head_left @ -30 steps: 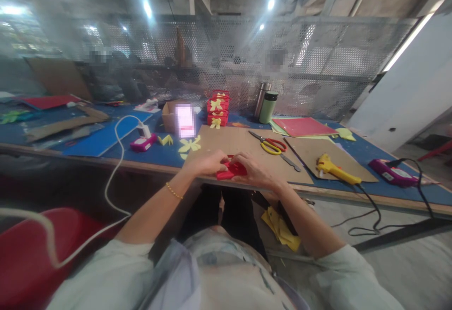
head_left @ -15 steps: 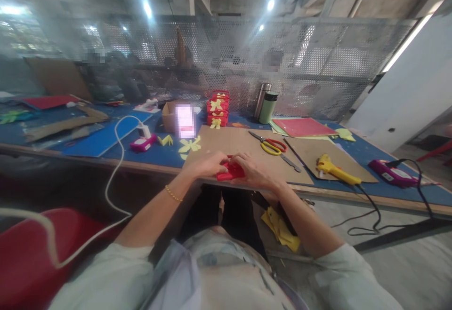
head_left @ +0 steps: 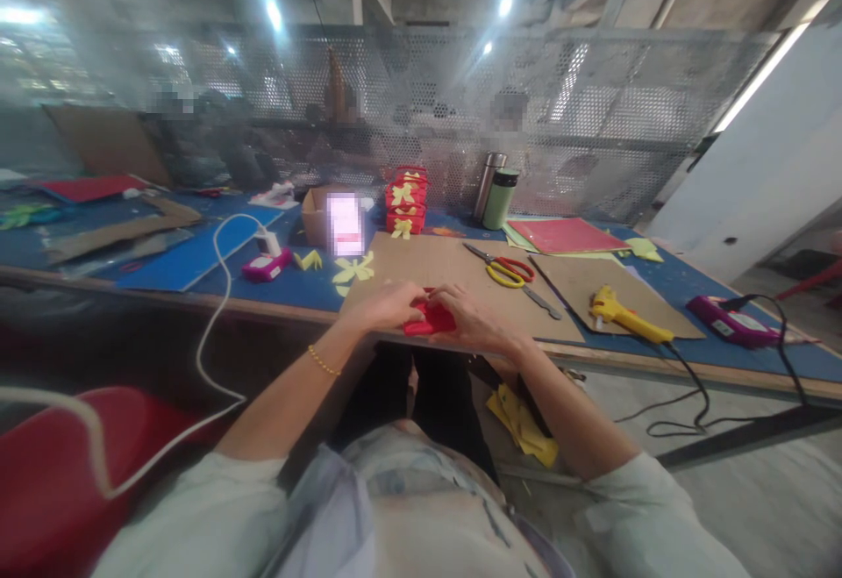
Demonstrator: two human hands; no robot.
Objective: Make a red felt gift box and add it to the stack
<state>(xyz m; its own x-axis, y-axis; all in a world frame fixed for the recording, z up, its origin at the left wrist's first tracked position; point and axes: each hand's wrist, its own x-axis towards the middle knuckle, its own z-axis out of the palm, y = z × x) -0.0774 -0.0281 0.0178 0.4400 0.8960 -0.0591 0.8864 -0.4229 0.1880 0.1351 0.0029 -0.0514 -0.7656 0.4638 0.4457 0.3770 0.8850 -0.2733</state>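
Note:
A small red folded piece (head_left: pixel 434 322), open on the side facing me, is at the table's front edge; whether it is paper or felt I cannot tell. My left hand (head_left: pixel 393 304) grips its left end with bent fingers. On its right side, my right hand (head_left: pixel 468 317) curls around the other end, fingertips over the top. Both hands rest over a brown cardboard sheet (head_left: pixel 421 262). Behind them stands a stack of red boxes with yellow bows (head_left: pixel 406 201). Yellow bow-shaped cutouts (head_left: pixel 353 270) lie to the left of the cardboard.
Right of my hands lie scissors (head_left: pixel 503 269), a grey blade (head_left: pixel 543 303) and a yellow glue gun (head_left: pixel 628 319) with a black cord. Two bottles (head_left: pixel 501 199) stand at the back. A lit phone (head_left: pixel 345 225) leans on a small carton. Purple power boxes (head_left: pixel 733 322) sit at both sides.
Both hands keep their hold on the red piece in the same place. Its inner part looks slightly shifted between the fingers; otherwise nothing has visibly moved.

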